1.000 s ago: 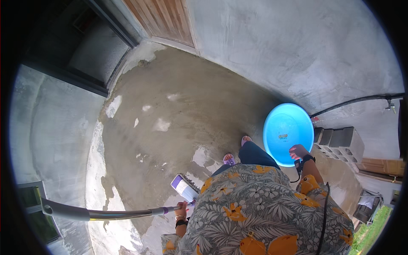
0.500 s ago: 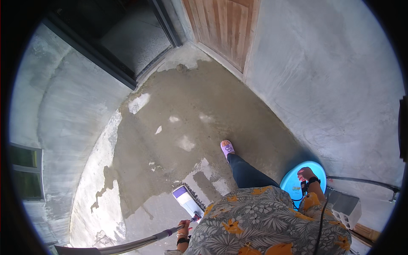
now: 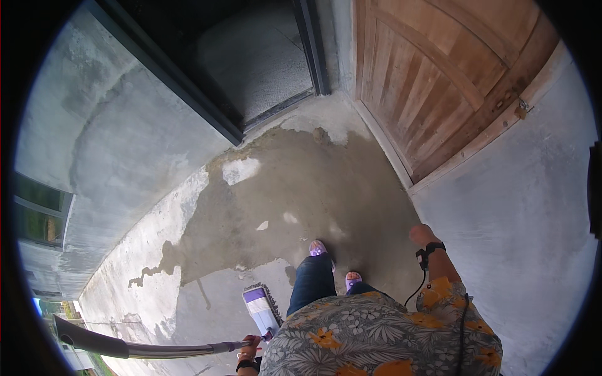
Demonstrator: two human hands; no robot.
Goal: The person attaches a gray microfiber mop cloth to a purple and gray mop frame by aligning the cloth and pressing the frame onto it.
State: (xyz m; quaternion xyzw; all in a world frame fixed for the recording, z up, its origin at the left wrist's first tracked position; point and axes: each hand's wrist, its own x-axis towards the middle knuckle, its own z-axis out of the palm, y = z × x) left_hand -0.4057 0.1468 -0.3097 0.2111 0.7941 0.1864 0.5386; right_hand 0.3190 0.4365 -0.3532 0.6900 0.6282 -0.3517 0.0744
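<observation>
My left hand (image 3: 249, 346) is wrapped round the metal pole of a flat mop (image 3: 260, 308), close to its head. The mop head, purple and white with a dark fringe, hangs or rests at my left side; I cannot tell whether it touches the floor. Its pole (image 3: 172, 352) stretches away to the left, ending in a thick dark grip. On the right, my right hand (image 3: 424, 235) is raised beside the wall, its fingers curled in with nothing seen in them. A black strap and a cable are at that wrist.
The concrete floor (image 3: 276, 188) is largely wet, with pale dry patches. Ahead stands an open dark-framed doorway (image 3: 263, 62); a wooden door (image 3: 433, 81) is to the right. Grey walls (image 3: 138, 125) flank the floor. My feet wear purple sandals (image 3: 318, 248).
I have stepped forward, and the doorway and wooden door appear nearer. The blue basin and grey block on the right have left the view. The mop came along in my left hand.
</observation>
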